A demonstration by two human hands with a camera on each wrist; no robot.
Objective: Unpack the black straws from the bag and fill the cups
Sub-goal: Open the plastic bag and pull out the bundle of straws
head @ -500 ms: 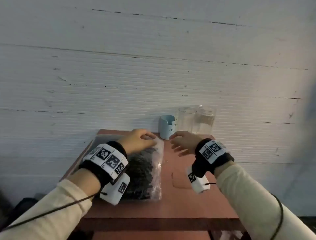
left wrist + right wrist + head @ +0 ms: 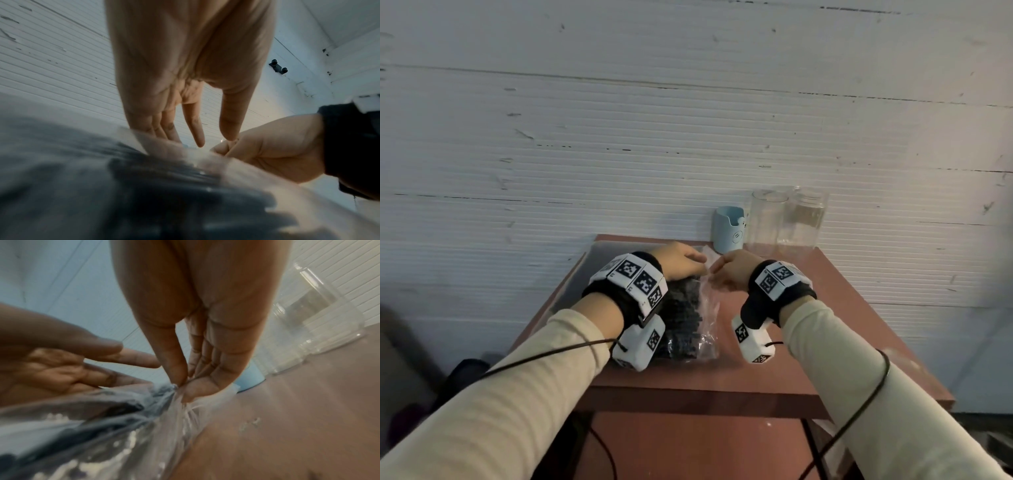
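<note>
A clear plastic bag of black straws lies on the left half of the red-brown table. My left hand rests on the bag's far end, and the left wrist view shows the left hand with fingers straight, thumb and forefinger apart. My right hand is at the bag's far right corner; in the right wrist view the right hand pinches the bag between thumb and fingers, bunching the film. A blue cup and two clear cups stand at the table's back.
A white ribbed wall rises right behind the table. The cups stand close to the right hand's fingertips. Bare tabletop lies to the right of the bag. Cables run from both wrists down past the table's front edge.
My right hand has moved left to the bag's far corner and pinched the plastic. The left hand has stayed on the bag's far end.
</note>
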